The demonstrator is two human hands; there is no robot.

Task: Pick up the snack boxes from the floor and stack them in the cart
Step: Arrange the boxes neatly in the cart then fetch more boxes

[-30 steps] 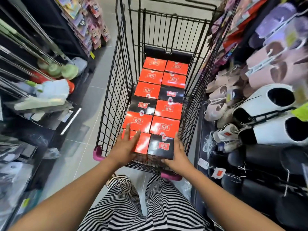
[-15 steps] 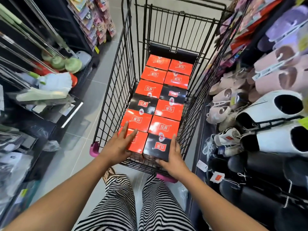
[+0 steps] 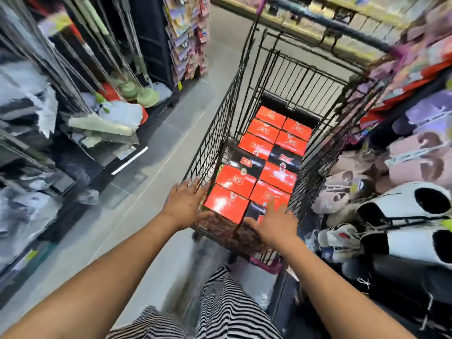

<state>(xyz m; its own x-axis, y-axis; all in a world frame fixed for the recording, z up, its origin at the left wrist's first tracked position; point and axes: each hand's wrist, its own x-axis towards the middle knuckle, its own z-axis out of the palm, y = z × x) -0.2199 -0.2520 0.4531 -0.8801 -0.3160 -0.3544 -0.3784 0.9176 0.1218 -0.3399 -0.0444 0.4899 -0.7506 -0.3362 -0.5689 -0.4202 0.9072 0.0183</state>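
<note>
A black wire shopping cart [image 3: 215, 133] stands in the aisle ahead of me, filled with two rows of red and black snack boxes [image 3: 269, 157]. The nearest red box [image 3: 226, 204] lies at the cart's near end beside a black box [image 3: 255, 212]. My left hand [image 3: 184, 204] hovers with fingers spread just left of the near red box, holding nothing. My right hand [image 3: 277, 222] is open with fingers spread over the near black box, and covers part of it. The picture is blurred by motion.
Mops and brushes [image 3: 107, 121] fill the shelving on the left. Slippers [image 3: 403, 204] hang and pile on the right, close against the cart. Grey tiled floor [image 3: 151, 172] runs between the left shelves and the cart. My striped trousers [image 3: 220, 309] are below.
Both hands have come off the two nearest boxes, which stay in the cart, and now hover with fingers spread. The view has swung up and left, with motion blur.
</note>
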